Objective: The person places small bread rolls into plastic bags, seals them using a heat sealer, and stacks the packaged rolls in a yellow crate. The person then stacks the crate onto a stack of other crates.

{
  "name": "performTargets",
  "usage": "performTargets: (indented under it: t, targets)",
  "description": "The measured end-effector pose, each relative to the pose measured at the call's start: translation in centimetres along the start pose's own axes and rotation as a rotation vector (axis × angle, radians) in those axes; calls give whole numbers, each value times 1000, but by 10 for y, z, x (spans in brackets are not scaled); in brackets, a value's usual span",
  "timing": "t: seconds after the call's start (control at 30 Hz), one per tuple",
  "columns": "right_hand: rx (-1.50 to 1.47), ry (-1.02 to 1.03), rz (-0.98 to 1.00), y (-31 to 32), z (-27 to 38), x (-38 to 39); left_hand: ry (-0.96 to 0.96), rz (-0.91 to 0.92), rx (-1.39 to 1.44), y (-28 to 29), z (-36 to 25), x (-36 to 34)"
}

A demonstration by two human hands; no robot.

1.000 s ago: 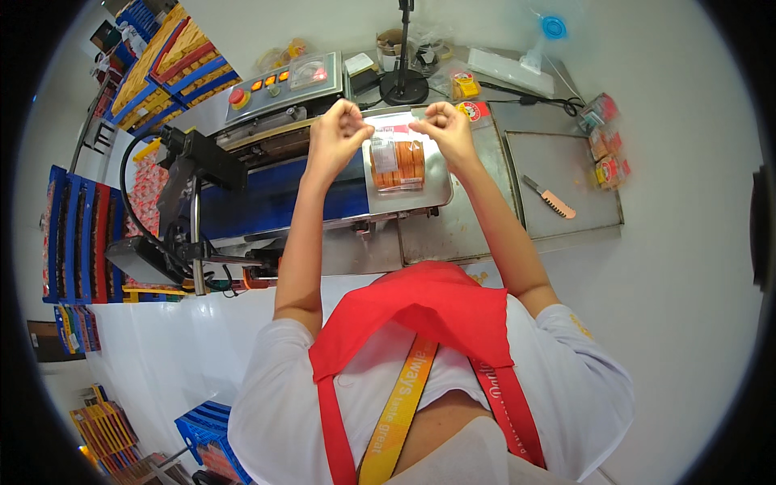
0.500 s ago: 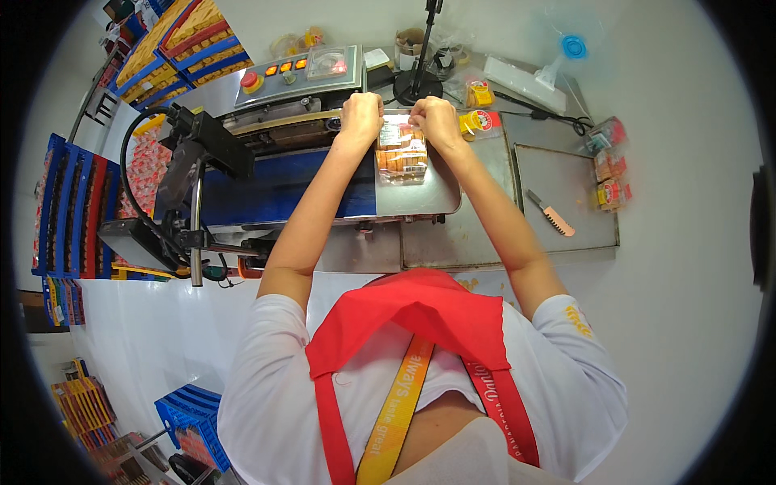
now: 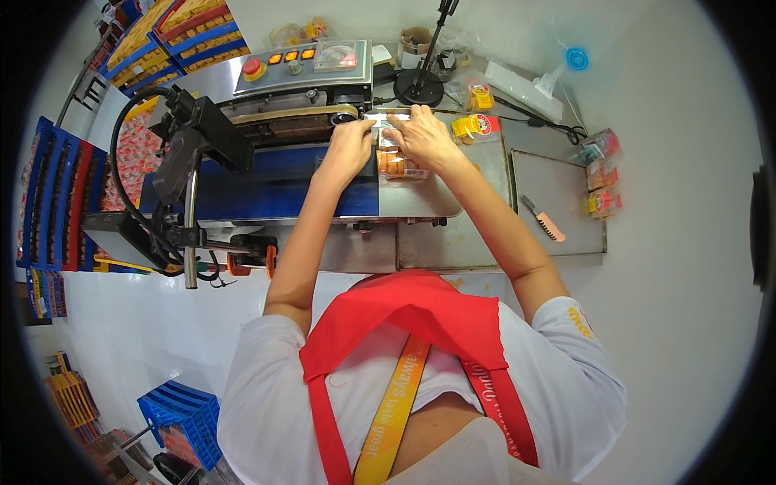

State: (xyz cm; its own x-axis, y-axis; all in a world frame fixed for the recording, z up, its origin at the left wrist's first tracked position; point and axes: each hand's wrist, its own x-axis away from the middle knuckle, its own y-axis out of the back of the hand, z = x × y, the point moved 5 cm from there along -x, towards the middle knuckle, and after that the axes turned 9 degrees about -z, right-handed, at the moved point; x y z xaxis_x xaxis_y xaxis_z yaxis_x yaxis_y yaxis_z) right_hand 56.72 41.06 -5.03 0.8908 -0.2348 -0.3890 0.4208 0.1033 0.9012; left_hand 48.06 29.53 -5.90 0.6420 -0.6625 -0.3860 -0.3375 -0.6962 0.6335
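Note:
A clear plastic pack of golden-brown baked pieces [image 3: 398,166] lies on the bare steel plate at the right end of a blue conveyor belt [image 3: 283,184]. My left hand [image 3: 351,147] is at the pack's upper left corner, its fingers closed on the film edge. Across the upper part of the pack lies my right hand [image 3: 423,137], with fingers stretched out and touching the film. That hand hides much of the pack's top. Just right of it sits a small yellow and red label piece [image 3: 472,127].
A sealing machine with a control panel [image 3: 303,66] stands behind the belt; a black arm [image 3: 214,137] rises at left. A black lamp stand [image 3: 419,87] is at the back. A serrated knife [image 3: 544,220] lies at right near small packs [image 3: 602,174]. Stacked crates [image 3: 61,194] stand left.
My right hand has gone from pinching the pack's upper right corner to lying across its top with fingers extended. My left hand has shifted slightly down and left. The view has shifted a little.

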Motion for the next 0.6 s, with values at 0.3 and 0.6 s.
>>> performTargets:
  t: [0.3,0.6]
  targets:
    - [-21,62,-61,-24,44,-17,292,-90,293,33,4,74]
    - [-649,-50,-96,-26,21,-5,-41,-178,-256,51,-16,75]
